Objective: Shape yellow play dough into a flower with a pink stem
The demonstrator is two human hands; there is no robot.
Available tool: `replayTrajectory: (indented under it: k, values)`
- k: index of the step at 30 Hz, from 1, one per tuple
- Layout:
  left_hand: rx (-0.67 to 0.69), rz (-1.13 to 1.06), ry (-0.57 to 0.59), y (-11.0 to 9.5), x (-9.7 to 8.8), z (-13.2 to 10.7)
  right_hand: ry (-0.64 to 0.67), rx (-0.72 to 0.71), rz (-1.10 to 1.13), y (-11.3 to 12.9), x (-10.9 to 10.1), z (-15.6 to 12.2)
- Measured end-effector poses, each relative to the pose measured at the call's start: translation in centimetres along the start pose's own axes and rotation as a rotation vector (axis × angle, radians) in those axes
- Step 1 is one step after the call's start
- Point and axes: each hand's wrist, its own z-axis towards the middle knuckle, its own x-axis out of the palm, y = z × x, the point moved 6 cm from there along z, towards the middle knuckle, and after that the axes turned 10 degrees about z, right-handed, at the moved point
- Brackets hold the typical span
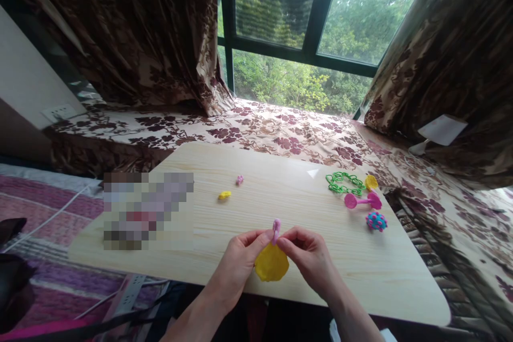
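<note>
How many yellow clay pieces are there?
3. A flat disc is pinched between the left hand and right hand at the near edge of the table; a small lump lies mid-table; a third piece sits right beside the green chain. More could be hidden under the hands.

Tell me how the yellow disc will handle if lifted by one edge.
The yellow disc is thin with an uneven edge, like pressed dough, so it would probably sag and dent. The left hand and right hand hold it by fingertip pinches alone, so it is likely light. The pink piece at its top may come loose.
</note>
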Motion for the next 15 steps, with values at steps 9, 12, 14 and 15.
replayTrajectory:
  k: [9,12,14,15]
  values:
    - [0.035,0.054,0.033,-0.52,0.17,-0.10,0.041,0.033,0.075,-0.21,0.38,0.13]
    - [0.016,0.044,0.058,-0.60,0.17,-0.14,0.057,0.006,0.103,0.16,0.27,0.04]
    - [-0.016,0.019,0.089,-0.61,0.39,-0.30,0.087,0.003,0.133,0.50,0.45,-0.10]
    - [-0.029,0.009,0.101,-0.64,0.52,-0.40,0.113,0.008,0.150,0.64,0.66,-0.20]
